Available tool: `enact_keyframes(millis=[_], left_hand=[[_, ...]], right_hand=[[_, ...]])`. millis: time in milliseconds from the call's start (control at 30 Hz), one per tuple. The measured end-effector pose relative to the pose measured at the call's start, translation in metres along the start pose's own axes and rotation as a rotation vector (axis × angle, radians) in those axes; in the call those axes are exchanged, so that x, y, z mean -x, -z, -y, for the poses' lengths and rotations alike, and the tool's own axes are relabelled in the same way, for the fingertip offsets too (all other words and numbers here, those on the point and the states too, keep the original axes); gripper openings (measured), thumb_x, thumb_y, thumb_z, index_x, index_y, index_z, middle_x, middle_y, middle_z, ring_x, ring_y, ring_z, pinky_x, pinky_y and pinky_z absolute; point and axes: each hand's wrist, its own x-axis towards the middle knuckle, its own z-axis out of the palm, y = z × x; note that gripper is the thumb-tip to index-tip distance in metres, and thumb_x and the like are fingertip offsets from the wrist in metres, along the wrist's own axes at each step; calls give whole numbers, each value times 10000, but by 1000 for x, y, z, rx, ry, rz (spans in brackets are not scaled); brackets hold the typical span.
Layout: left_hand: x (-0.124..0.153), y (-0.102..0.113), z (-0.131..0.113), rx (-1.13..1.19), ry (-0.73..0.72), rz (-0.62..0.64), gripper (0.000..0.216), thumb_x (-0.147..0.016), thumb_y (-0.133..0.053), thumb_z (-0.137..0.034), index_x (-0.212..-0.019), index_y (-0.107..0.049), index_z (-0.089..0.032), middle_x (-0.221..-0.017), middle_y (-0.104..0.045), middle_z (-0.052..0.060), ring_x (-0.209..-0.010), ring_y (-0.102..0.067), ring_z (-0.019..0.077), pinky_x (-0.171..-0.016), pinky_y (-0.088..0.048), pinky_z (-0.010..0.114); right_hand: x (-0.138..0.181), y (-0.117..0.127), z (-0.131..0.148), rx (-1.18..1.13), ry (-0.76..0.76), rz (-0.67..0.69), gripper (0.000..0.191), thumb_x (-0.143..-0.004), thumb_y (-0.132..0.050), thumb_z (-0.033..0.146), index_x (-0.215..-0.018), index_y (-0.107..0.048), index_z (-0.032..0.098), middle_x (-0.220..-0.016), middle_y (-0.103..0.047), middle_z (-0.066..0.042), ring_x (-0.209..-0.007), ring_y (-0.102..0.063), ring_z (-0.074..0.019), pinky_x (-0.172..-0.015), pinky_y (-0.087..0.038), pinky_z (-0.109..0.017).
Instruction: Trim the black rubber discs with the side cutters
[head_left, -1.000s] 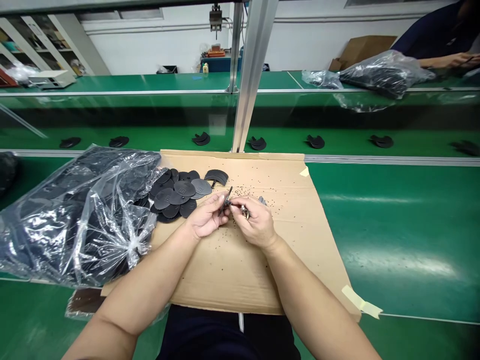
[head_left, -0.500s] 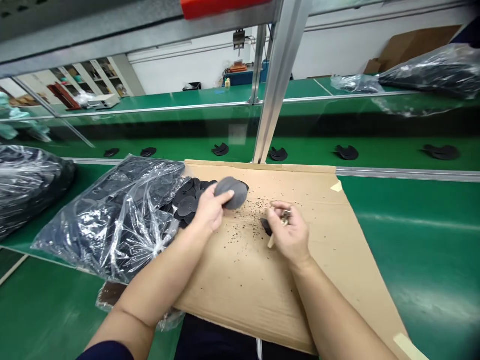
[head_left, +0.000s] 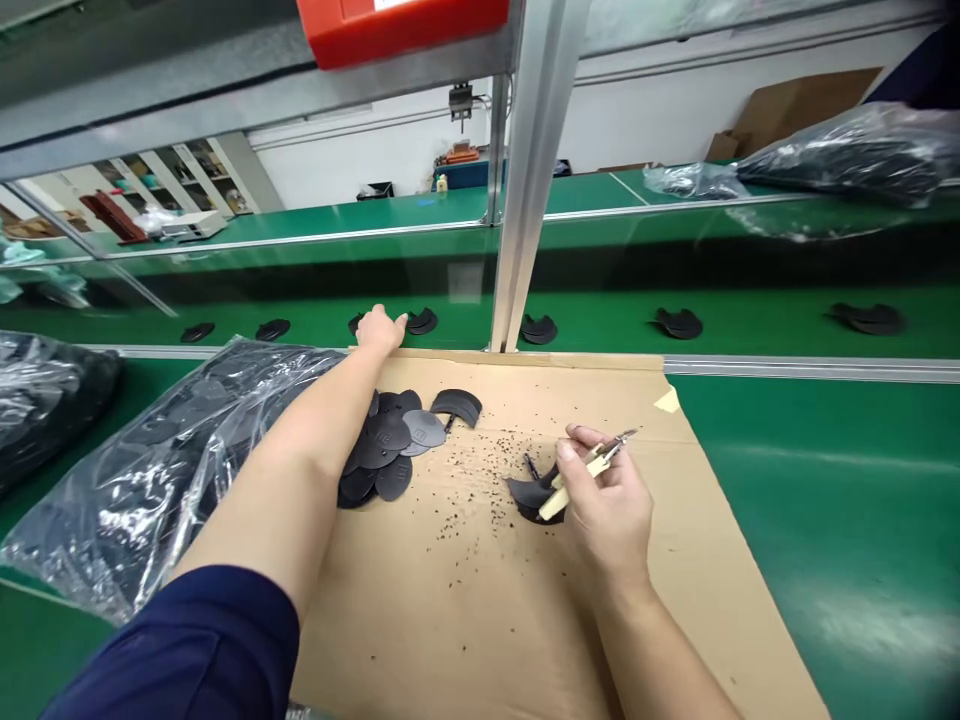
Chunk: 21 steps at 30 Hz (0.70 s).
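Cardboard sheet [head_left: 435,610]: landmark for places below.
Left hand [head_left: 380,330]: just beyond the sheet's far edge, over the green belt [head_left: 465,340], next to black pieces [head_left: 421,322]; can't tell if it grips anything.
Right hand [head_left: 611,505]: above the sheet's right half, fingers wrapped around pale-handled cutters [head_left: 598,466].
Curved black parts [head_left: 529,495]: on the sheet's right half, beside the cutters.
Black discs [head_left: 384,443]: overlapping pile, sheet's left side.
Dark specks [head_left: 501,517]: scattered mid-sheet.
Plastic bag [head_left: 150,480]: left of the sheet.

No legible text, even on discs [head_left: 386,438]
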Motion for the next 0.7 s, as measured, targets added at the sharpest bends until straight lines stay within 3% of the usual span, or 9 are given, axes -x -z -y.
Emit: enact_keyframes(millis=[100,200,300,433,500,600,700], left_hand=[[-6,-25,-20,-8,115,39,698,-780,-647,-559,-1250,-497,-65,-1217,-573,311,-1209,-502,436,-966,-380,531],[-7,-39,-30,18,122,41,620,-744,-739,-399,-1220,-514,-72,-1196,-588,301,-1186,-525,421,-945,-397,507],[-4,-40,-32,72,61,-5,512,-765,-705,-222,-1233,-526,-117,-1219,-604,219,-1172,-557,329,-939,-425,411],[14,-19,-35,357,7,-102,313,-759,-648,-152,-1071,-632,-168,-1034,-677,75,-1004,-627,227,-881,-461,317],[35,1,-36,599,5,-78,247,-750,-634,-154,-996,-655,-168,-932,-678,43,-848,-638,186,-787,-486,292],[84,35,-29,967,62,48,207,-763,-623,-161,-970,-635,-160,-891,-660,41,-692,-603,138,-661,-494,271],[148,63,-12,1266,156,255,164,-808,-608,-191,-970,-583,-182,-928,-654,52,-723,-624,149,-644,-524,297]], right_hand=[[1,3,2,64,89,-28,438,-778,-707,438,-1117,-600,183,-1057,-627,-105,-991,-624,-243,-903,-521,-446],[4,5,3,158,184,14,370,-841,-634,407,-1138,-613,188,-1157,-624,-127,-1107,-589,-271,-1013,-441,-496],[5,5,2,142,147,26,366,-885,-577,432,-1156,-617,190,-1137,-640,-127,-1116,-589,-274,-1004,-445,-499],[0,4,1,-55,6,22,477,-882,-569,527,-1234,-576,206,-1059,-626,-89,-1044,-605,-236,-922,-510,-447],[-4,3,2,-203,-72,70,508,-859,-582,556,-1233,-553,213,-958,-595,-51,-953,-615,-208,-833,-551,-405],[-7,3,1,-347,-185,154,523,-792,-658,535,-1198,-515,238,-851,-529,7,-813,-605,-166,-726,-573,-354],[-5,2,0,-348,-192,269,593,-711,-745,428,-1217,-470,284,-881,-533,30,-772,-600,-142,-727,-575,-339]])
